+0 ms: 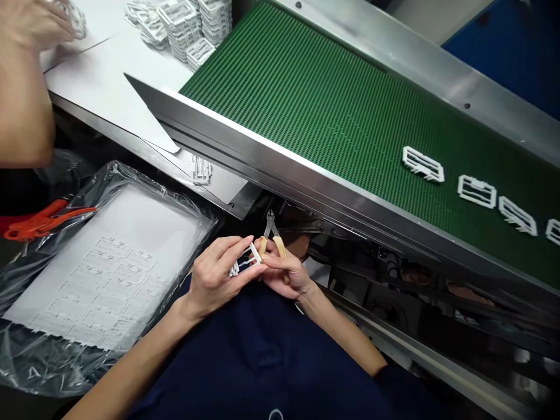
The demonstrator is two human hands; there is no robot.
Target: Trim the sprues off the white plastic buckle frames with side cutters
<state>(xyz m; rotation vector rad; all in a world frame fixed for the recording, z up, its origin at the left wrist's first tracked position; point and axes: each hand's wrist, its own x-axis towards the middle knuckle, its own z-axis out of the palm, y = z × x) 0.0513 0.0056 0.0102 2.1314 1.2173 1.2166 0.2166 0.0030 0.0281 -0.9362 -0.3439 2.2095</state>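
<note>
My left hand (219, 265) pinches a small white plastic frame (255, 253) between thumb and fingers, close in front of my body. Part of that frame is hidden by the fingers. In my right hand (291, 271) is a pair of nippers (280, 247) with cream-coloured handles. Their metal jaws point away from me, and the handles are spread apart. The right fingertips meet the white frame beside the left thumb. Ahead of both hands runs the metal side of a conveyor with a green belt (306, 111).
Several white frames (423, 164) lie on the belt at right. White part stacks (179, 26) stand on the table at upper left, near another person's hand (37, 26). Moulded white pieces (105, 286) rest on a sheet in clear plastic at left, beside an orange-handled tool (39, 221).
</note>
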